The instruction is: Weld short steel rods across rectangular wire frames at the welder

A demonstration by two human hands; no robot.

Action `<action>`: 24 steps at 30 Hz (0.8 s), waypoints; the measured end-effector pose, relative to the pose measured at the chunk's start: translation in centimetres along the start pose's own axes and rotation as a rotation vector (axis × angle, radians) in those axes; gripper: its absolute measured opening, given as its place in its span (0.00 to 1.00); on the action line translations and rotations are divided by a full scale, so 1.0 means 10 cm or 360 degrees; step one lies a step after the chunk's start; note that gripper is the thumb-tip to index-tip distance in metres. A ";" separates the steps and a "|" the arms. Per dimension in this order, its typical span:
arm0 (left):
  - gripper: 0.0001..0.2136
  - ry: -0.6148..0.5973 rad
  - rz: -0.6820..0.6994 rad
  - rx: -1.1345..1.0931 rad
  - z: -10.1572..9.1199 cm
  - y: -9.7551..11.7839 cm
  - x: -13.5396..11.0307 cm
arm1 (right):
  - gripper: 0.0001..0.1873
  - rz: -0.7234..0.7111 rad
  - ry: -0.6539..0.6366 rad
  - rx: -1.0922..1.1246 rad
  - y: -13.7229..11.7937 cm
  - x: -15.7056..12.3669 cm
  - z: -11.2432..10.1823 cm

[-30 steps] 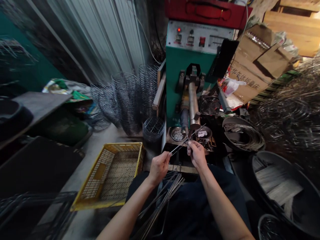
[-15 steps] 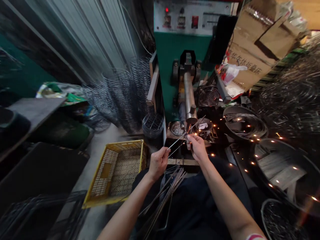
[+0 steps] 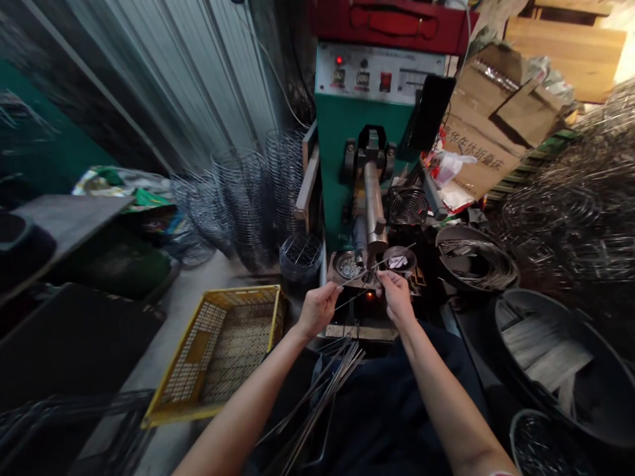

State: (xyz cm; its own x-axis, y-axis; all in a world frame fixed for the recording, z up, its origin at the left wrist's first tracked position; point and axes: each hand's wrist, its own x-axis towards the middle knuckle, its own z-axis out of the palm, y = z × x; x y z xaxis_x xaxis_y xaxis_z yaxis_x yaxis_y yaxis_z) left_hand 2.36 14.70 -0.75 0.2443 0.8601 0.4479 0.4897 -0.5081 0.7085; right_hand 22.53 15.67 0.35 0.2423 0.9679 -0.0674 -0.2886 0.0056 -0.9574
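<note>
My left hand (image 3: 317, 308) pinches the near end of a thin metal wire rod (image 3: 353, 277) that runs up and right toward the electrode of the green spot-welding machine (image 3: 364, 125). My right hand (image 3: 395, 295) grips a second wire, which crosses the first just below the machine's round arm (image 3: 373, 205). A small orange glow (image 3: 368, 296) shows beneath the crossing. A bundle of loose wire rods (image 3: 325, 390) lies across my lap.
A yellow plastic crate (image 3: 225, 347) sits on the floor at my left. Stacks of wire baskets (image 3: 248, 198) stand behind it. Dark tubs (image 3: 555, 357) of metal strips and coils are at right. Cardboard boxes (image 3: 496, 125) lean beside the machine.
Sparks flew out to the right half a second ago and have gone out; only a small glow remains. Both hands still hold the crossed wires at the electrode.
</note>
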 end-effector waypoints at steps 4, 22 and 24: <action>0.14 -0.0052 -0.0032 -0.0017 -0.04 -0.01 0.05 | 0.19 -0.0014 -0.0011 0.0003 0.02 0.05 0.01; 0.10 -0.0428 0.0020 0.0708 -0.61 -0.07 -0.51 | 0.16 0.0473 -0.1065 -0.1166 0.80 -1.50 -0.77; 0.10 -0.0268 -0.0153 0.0808 -0.93 -0.22 -0.87 | 0.14 0.0423 -0.1192 -0.1293 0.85 -1.55 -0.79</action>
State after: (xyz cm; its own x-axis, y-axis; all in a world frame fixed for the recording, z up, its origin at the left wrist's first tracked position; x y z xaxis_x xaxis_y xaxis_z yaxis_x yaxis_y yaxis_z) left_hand -8.68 7.88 -1.13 0.2888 0.9181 0.2713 0.8490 -0.3766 0.3707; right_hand 23.62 -1.28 -8.98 -0.4303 0.8225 -0.3719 0.5040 -0.1229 -0.8549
